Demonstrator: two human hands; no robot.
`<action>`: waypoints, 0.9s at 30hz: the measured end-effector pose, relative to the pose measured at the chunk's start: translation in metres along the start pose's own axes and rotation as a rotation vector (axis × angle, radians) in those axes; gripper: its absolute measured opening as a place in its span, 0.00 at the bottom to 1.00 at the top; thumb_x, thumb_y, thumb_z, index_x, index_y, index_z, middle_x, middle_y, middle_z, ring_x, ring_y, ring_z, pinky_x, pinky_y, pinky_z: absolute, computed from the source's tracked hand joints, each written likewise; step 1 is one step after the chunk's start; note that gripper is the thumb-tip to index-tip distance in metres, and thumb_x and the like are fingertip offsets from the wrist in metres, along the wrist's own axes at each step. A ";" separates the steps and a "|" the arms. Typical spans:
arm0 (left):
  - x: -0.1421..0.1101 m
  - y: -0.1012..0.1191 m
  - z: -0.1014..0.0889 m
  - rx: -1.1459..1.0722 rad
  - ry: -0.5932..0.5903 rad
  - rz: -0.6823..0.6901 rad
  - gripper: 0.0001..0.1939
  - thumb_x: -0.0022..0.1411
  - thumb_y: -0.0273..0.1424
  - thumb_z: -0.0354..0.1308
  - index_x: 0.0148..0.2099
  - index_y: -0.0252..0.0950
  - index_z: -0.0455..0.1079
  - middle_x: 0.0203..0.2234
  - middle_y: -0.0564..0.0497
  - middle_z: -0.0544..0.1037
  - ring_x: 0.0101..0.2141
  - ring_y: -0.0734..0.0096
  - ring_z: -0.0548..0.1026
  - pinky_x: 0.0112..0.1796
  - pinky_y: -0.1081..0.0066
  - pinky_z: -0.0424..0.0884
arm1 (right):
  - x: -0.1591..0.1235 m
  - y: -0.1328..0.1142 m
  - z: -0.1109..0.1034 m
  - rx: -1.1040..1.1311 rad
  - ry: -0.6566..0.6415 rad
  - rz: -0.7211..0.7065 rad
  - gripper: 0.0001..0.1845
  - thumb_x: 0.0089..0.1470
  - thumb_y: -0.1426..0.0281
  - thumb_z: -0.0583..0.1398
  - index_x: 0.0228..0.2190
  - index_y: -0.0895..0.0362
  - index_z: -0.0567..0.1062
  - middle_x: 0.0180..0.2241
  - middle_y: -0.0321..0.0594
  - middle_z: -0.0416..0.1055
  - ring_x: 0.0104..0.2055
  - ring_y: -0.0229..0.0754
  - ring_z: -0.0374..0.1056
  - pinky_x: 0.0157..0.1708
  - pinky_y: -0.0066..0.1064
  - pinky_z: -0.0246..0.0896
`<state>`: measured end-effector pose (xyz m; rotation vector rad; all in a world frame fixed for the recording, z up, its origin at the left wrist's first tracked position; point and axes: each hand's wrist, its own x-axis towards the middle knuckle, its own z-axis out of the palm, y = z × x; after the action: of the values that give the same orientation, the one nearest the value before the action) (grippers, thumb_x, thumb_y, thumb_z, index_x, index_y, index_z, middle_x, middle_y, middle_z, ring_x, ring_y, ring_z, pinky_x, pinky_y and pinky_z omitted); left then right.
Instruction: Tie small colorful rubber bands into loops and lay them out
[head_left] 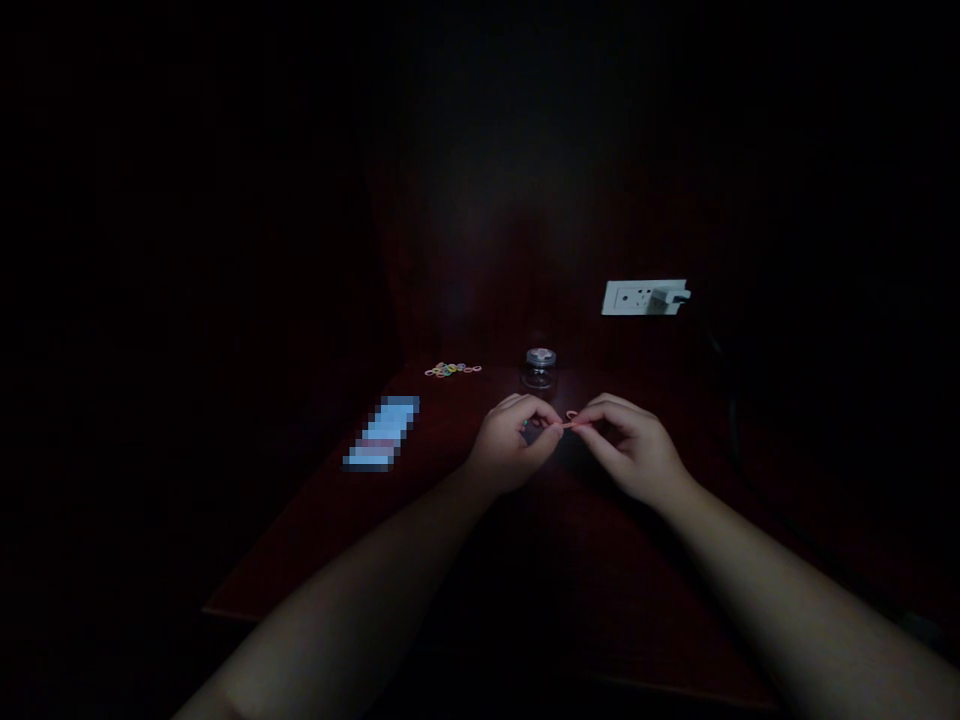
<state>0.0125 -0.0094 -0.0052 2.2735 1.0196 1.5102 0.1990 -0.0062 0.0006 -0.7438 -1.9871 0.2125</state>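
Observation:
Over the dark red table, my left hand (516, 437) and my right hand (628, 442) face each other, thumbs and forefingers pinched. Between their fingertips runs a small pink elastic band (568, 425), gripped from both sides. A pinkish loop (572, 414) shows by my right fingertips; whether it belongs to the same band I cannot tell. Just beyond my hands stands a small clear jar (540, 369) with its lid on. Farther left lies a loose cluster of several coloured bands (452, 370). A tiny green spot shows under my left fingers, too small to name.
A phone-like slab with a blurred bright face (382, 433) lies to the left on the table (450, 520). On the back wall is a white socket panel (630, 297) with a plug (670, 298) in it. A dark cable (733, 420) hangs at the right. The surroundings are very dark.

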 end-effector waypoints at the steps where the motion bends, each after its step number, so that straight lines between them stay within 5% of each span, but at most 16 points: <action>1: 0.000 0.000 0.000 0.000 -0.008 -0.002 0.03 0.58 0.29 0.57 0.33 0.36 0.70 0.31 0.51 0.76 0.32 0.72 0.71 0.35 0.70 0.68 | 0.000 0.000 0.000 -0.001 -0.003 0.008 0.04 0.55 0.69 0.59 0.32 0.55 0.75 0.31 0.42 0.72 0.34 0.43 0.69 0.34 0.35 0.65; 11: -0.001 0.001 -0.002 -0.020 -0.086 -0.033 0.04 0.58 0.30 0.56 0.33 0.35 0.70 0.33 0.50 0.76 0.34 0.71 0.72 0.34 0.71 0.67 | 0.002 0.011 -0.004 0.005 0.044 0.048 0.05 0.55 0.70 0.60 0.29 0.56 0.74 0.30 0.40 0.71 0.33 0.42 0.68 0.34 0.35 0.63; 27: 0.000 -0.005 0.006 -0.008 -0.083 -0.114 0.06 0.57 0.31 0.57 0.37 0.35 0.72 0.33 0.50 0.76 0.34 0.72 0.73 0.36 0.73 0.68 | -0.003 0.015 0.006 0.041 -0.108 0.068 0.05 0.55 0.70 0.59 0.28 0.57 0.72 0.26 0.38 0.66 0.27 0.38 0.63 0.28 0.31 0.59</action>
<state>0.0158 -0.0046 -0.0104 2.2117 1.0982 1.3610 0.2012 0.0052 -0.0115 -0.7884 -2.0545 0.3392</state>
